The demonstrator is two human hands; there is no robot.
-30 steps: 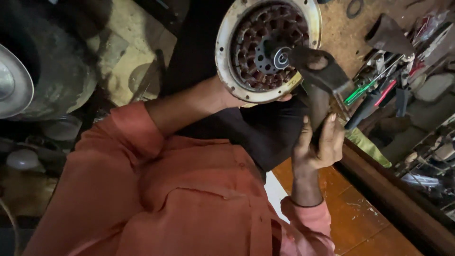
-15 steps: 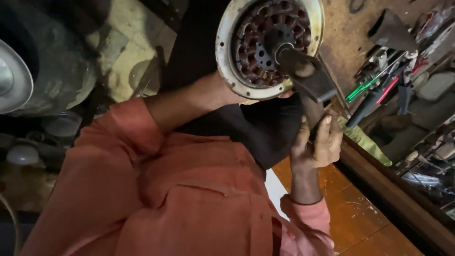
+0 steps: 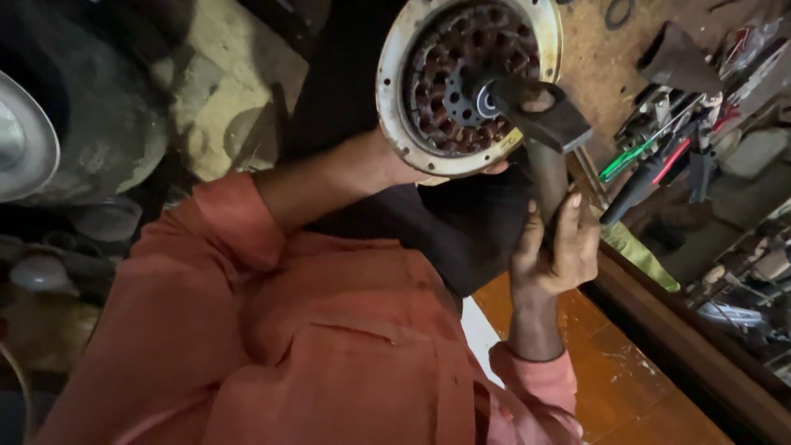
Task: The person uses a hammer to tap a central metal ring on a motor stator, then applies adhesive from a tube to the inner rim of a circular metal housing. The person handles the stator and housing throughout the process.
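Note:
My left hand grips the lower rim of a round fan motor housing and holds it up on edge; most of the fingers are hidden behind it. Its open face shows copper windings around a central shaft. My right hand is closed around the handle of a hammer. The dark hammer head sits just right of the shaft end, touching it or very close to it. A black cloth lies under the motor, on my lap.
Screwdrivers with green and red handles, and other hand tools, lie in a heap at the right. A wooden ledge runs diagonally below them. An orange surface lies at bottom right, and a white domed cover at far left.
The hammer head swung left onto the shaft end half a second ago and has come back slightly to the right. The motor housing has barely shifted in my left hand.

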